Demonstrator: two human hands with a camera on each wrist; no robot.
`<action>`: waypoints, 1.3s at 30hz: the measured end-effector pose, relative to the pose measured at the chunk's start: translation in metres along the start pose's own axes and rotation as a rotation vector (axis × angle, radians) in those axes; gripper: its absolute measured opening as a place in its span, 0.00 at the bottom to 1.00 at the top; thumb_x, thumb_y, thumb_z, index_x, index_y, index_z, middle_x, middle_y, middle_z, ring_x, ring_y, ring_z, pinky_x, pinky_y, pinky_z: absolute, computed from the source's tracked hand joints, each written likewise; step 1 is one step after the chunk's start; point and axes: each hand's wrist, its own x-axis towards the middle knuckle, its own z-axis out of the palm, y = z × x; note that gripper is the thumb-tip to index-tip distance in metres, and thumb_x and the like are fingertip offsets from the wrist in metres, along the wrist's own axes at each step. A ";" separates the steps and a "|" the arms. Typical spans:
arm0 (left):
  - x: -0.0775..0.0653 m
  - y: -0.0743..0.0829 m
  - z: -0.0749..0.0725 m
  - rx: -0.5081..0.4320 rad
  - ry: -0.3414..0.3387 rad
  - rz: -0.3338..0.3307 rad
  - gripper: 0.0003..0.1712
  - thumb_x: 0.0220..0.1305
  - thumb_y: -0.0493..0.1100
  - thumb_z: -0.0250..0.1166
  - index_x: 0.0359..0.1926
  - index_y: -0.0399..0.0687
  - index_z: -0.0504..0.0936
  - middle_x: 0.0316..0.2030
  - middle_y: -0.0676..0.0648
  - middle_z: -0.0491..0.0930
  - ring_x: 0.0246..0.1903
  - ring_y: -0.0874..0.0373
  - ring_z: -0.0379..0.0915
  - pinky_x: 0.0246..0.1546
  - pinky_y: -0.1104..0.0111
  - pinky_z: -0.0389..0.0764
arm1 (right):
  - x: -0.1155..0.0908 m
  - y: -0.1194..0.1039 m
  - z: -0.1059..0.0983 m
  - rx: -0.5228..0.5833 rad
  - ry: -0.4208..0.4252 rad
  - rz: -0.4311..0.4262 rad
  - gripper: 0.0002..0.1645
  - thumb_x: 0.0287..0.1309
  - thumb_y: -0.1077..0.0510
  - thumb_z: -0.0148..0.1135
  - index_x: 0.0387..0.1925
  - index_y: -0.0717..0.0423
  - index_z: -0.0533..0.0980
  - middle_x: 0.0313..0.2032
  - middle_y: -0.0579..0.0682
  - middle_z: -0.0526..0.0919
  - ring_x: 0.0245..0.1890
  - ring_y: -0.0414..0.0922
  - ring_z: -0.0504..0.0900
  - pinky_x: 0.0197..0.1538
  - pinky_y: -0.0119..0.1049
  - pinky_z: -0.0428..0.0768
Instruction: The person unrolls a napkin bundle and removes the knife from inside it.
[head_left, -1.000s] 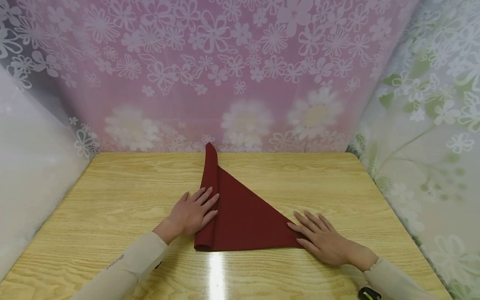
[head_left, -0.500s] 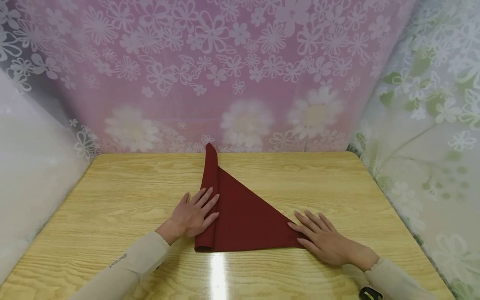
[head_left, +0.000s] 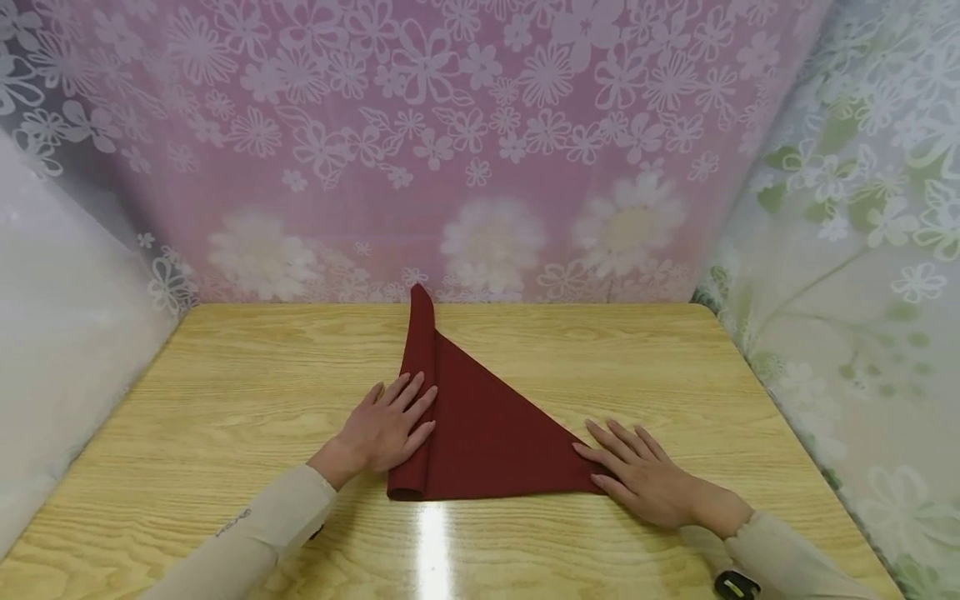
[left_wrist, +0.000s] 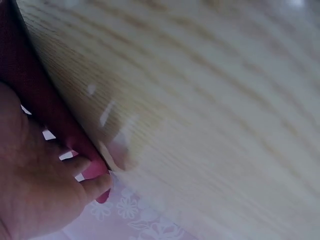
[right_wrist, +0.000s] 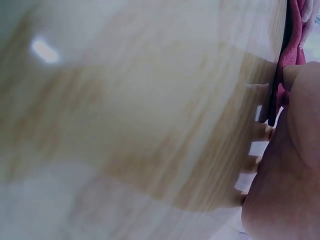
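A dark red cloth [head_left: 495, 425] lies on the wooden table as a triangle, its left side folded over into a tall narrow roll whose tip reaches the table's back edge. My left hand [head_left: 386, 429] rests flat on that rolled strip, fingers spread and straight. At the cloth's right corner, my right hand [head_left: 648, 475] lies with its thumb and index finger on the corner and the other fingers over the wood. The left wrist view shows the rolled edge [left_wrist: 55, 105] running under the fingers. In the right wrist view the cloth [right_wrist: 295, 40] passes beneath the thumb.
The wooden table [head_left: 262, 383] has a light grain and a bright reflection near its front. Behind it hangs a pink flowered curtain [head_left: 360, 167], with a pale floral sheet [head_left: 847, 292] along the right side. A small black object [head_left: 737, 585] sits near the right sleeve.
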 end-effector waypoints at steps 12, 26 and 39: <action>0.006 0.002 -0.014 -0.072 0.012 0.020 0.30 0.71 0.56 0.52 0.67 0.47 0.70 0.68 0.38 0.59 0.68 0.43 0.52 0.63 0.47 0.58 | 0.000 0.000 0.004 0.000 -0.037 0.025 0.29 0.74 0.46 0.41 0.72 0.44 0.59 0.73 0.55 0.49 0.70 0.62 0.46 0.64 0.64 0.40; 0.026 0.015 -0.022 -0.061 0.090 0.021 0.22 0.66 0.50 0.59 0.57 0.46 0.78 0.67 0.41 0.62 0.66 0.45 0.58 0.53 0.54 0.74 | 0.001 -0.001 -0.001 0.013 -0.040 0.023 0.29 0.74 0.48 0.43 0.72 0.45 0.59 0.73 0.56 0.49 0.70 0.63 0.45 0.62 0.67 0.43; 0.028 0.012 -0.019 -0.085 0.001 -0.024 0.27 0.67 0.50 0.60 0.62 0.42 0.75 0.67 0.37 0.61 0.66 0.43 0.57 0.56 0.55 0.71 | -0.001 -0.001 -0.002 0.025 -0.035 0.024 0.29 0.74 0.48 0.42 0.72 0.46 0.59 0.73 0.57 0.49 0.70 0.64 0.45 0.62 0.67 0.43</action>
